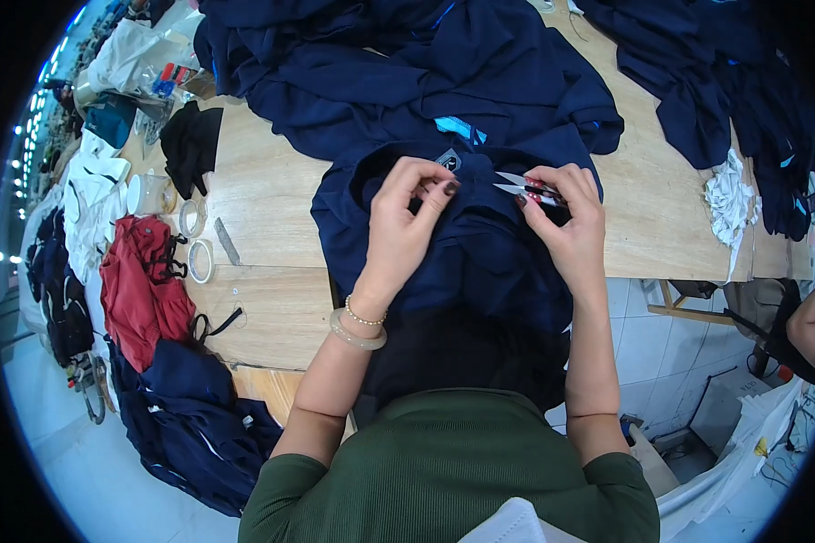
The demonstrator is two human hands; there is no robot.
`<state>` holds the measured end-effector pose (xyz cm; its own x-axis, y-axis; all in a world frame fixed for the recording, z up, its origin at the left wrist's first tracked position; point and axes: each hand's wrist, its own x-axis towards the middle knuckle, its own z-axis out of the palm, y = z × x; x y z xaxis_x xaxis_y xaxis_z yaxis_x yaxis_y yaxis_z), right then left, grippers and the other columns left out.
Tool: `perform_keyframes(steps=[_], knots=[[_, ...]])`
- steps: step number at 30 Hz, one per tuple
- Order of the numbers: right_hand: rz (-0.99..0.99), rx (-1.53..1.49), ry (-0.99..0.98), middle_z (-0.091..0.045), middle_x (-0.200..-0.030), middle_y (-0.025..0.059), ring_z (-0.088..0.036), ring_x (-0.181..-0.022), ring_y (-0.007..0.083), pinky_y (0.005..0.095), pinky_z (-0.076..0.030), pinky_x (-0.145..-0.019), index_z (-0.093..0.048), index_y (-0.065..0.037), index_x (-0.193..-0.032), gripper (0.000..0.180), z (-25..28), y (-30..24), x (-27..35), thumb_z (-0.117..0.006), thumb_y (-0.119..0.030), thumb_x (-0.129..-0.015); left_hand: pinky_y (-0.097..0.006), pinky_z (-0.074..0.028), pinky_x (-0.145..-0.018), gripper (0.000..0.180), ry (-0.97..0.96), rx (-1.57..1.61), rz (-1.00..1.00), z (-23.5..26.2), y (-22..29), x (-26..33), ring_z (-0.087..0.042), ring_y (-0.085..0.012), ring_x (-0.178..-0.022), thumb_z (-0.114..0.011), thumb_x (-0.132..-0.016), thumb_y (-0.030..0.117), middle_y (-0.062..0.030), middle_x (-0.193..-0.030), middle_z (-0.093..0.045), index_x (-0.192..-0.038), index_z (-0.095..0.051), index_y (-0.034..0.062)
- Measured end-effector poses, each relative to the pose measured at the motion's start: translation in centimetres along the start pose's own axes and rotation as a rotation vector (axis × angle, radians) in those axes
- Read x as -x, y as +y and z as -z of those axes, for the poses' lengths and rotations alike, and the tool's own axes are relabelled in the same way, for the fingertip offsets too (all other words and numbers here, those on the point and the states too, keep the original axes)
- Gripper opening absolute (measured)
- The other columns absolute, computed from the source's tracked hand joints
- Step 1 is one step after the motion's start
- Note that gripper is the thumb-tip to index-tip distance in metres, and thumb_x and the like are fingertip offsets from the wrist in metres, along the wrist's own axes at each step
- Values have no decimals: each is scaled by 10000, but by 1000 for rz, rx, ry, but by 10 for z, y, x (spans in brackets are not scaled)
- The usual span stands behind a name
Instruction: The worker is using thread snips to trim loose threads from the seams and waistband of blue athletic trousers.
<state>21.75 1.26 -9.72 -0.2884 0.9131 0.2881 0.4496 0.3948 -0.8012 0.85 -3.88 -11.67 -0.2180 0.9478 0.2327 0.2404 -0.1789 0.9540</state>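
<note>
A navy garment [480, 244] lies bunched over the table's near edge and my lap. Its upper rim is turned toward me, with a small dark label [448, 161] inside. Just below that label, my left hand [406, 217] is closed in a pinch of thumb and fingers; whatever lies between the tips is too small to make out. My right hand [566, 213] grips a pair of thread snips [516, 187], the bright blades slightly apart and aimed left over the garment's rim.
More navy garments [426, 72] heap up beyond, with others at the far right [697, 72]. Along the left lie tape rolls [200, 261], a red garment [143, 281] and a black cloth [190, 145]. White scraps [730, 199] hang at the right; another person's arm [808, 330] shows there.
</note>
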Motion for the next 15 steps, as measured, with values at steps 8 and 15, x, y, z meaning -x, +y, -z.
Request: perform_keyframes(steps=[8, 15], knots=[[-37, -28, -9, -618, -880, 61, -530, -833, 213, 307, -441, -730, -694, -29, -992, 242, -2, -5, -1, -737, -102, -766, -229, -457, -651, 79, -44, -97, 29, -16, 13, -11, -550, -96, -714, -731, -849, 13, -35, -904, -598, -912, -686, -5], [40, 102, -1, -604, -814, 51, -525, -791, 206, 319, -450, -697, -706, -38, -891, 167, 0, -12, -1, -745, -95, -738, -194, -449, -683, 70, -70, -52, 155, -9, 8, -16, -567, -46, -758, -686, -903, 39, -11, -871, -651, -920, -677, -28]])
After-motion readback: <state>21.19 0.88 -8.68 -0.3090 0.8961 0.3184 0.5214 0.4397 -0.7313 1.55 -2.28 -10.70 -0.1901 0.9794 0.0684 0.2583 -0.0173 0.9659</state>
